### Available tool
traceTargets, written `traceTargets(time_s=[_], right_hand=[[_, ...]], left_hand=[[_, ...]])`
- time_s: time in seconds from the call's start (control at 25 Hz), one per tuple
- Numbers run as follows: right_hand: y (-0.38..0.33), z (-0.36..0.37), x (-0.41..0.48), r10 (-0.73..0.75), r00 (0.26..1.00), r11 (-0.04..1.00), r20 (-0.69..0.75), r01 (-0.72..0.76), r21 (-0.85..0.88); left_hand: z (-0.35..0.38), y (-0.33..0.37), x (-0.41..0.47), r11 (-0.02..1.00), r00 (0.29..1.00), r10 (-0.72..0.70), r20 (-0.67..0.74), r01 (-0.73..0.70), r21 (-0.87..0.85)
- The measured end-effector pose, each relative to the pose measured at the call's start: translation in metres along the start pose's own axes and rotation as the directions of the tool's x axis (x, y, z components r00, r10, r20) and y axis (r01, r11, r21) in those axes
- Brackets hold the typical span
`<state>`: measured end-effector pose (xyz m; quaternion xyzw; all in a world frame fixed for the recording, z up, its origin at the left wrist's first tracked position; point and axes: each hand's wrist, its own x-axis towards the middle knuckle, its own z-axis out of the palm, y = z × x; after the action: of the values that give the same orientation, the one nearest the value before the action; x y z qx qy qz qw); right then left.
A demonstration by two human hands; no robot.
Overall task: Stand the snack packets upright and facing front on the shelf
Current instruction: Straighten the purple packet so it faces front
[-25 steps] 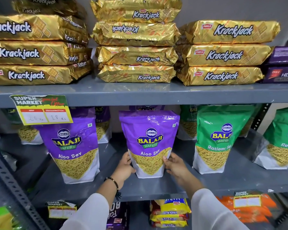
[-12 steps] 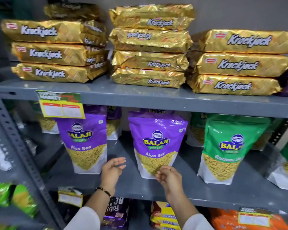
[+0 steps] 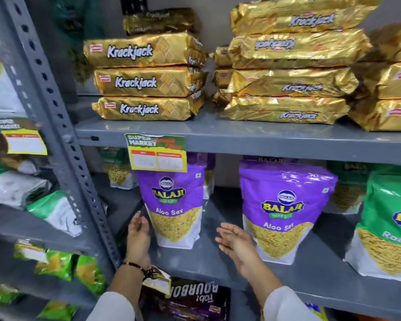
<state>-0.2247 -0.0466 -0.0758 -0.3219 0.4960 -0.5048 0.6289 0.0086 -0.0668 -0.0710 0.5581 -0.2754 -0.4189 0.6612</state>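
Two purple Aloo Sev packets stand upright, fronts toward me, on the grey middle shelf [image 3: 218,262]. My left hand [image 3: 137,235] is open beside the lower left edge of the left purple packet [image 3: 175,205], fingertips close to it or just touching; I cannot tell which. My right hand [image 3: 234,242] hovers open, palm up, in the gap between that packet and the right purple packet [image 3: 283,212], holding nothing. A green Ratlami Sev packet [image 3: 389,225] stands upright at the far right. More packets stand behind in the shadow.
Gold Krackjack packs [image 3: 146,82] lie stacked flat on the shelf above. A price tag [image 3: 156,152] hangs from that shelf's edge over the left packet. A perforated grey upright [image 3: 63,144] divides off the left bay with green and white packets [image 3: 53,212]. Dark packs sit below.
Both hands have let go of the right purple packet and moved left to flank the left one. The view has swung left, showing the neighbouring bay.
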Motion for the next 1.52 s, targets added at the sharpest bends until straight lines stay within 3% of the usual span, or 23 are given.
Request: traceTargets(time_s=[0.12,0.2,0.28,0.6,1.36,1.44,1.52], right_hand=[[0.005,0.032,0.023,-0.017,1.0,0.999,0.022,0.018,-0.048],[0.01,0.045,0.033,-0.01,1.0,0.998,0.03,0.012,-0.064],[0.016,0.056,0.039,-0.01,0.998,0.995,0.065,0.016,-0.097],[0.018,0.076,0.049,-0.078,0.994,0.989,0.072,0.087,-0.118],[0.017,0.087,0.043,-0.071,0.996,0.994,0.055,0.075,-0.078],[0.015,0.086,0.042,-0.09,0.996,0.995,-0.001,0.09,-0.051],[0.015,0.08,0.039,-0.104,0.981,0.995,-0.165,0.104,-0.007]], left_hand=[[-0.005,0.005,0.025,0.998,0.982,-0.061,0.18,0.063,-0.005],[-0.007,0.003,0.033,0.991,0.933,-0.135,0.333,0.128,0.045],[-0.008,-0.002,0.04,0.983,0.907,-0.181,0.38,0.163,0.079],[-0.006,-0.008,0.062,0.979,0.88,-0.202,0.431,0.195,0.06],[-0.013,0.002,0.06,0.982,0.874,-0.183,0.451,0.185,0.041],[-0.014,0.001,0.058,0.989,0.903,-0.138,0.407,0.145,0.015],[-0.015,-0.003,0.049,0.999,0.963,-0.049,0.266,0.051,-0.002]])
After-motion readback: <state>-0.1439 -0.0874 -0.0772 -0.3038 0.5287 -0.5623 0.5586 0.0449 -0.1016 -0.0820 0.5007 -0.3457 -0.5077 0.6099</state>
